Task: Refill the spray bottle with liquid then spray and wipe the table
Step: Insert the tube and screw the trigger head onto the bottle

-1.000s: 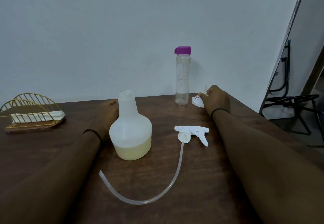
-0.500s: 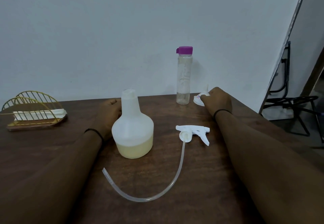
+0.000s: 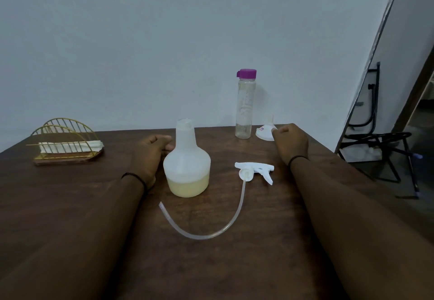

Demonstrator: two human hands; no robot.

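Spray bottle: the squat, translucent white plastic spray bottle [image 3: 187, 163] stands upright near the middle of the dark brown wooden table [image 3: 70, 205], neck open, with pale yellow liquid filling roughly its lower third.
Bottle handling: probably light but bottom-heavy, with thin walls that would give under a hard squeeze; the narrow neck or the sloped shoulder looks the surest hold.
Left hand: the left hand [image 3: 150, 156] rests on the table against the bottle's left side, fingers [image 3: 164, 138] loosely curled and touching its shoulder, closed on nothing.
Right hand: the right hand [image 3: 291, 142] lies in a loose fist at the far right of the table, its fingertips at the rim of the small white plastic funnel [image 3: 266, 131]; whether it actually pinches the funnel I cannot tell.
Funnel handling: light, stiff and easy to knock over; it sits wide mouth down with the spout up, so the rim is the place to lift it.
Trigger head: the white plastic trigger sprayer head [image 3: 254, 170] lies on its side just right of the bottle, its clear flexible dip tube [image 3: 234, 215] curving toward the near edge; take it by the rigid collar, since the tube will flop.
Refill source: the tall clear plastic bottle with a purple cap [image 3: 244, 104] stands near the wall, capped and almost empty, so light and tippy.
Wipes: white folded napkins in a gold wire holder [image 3: 65, 144] sit at the far left.
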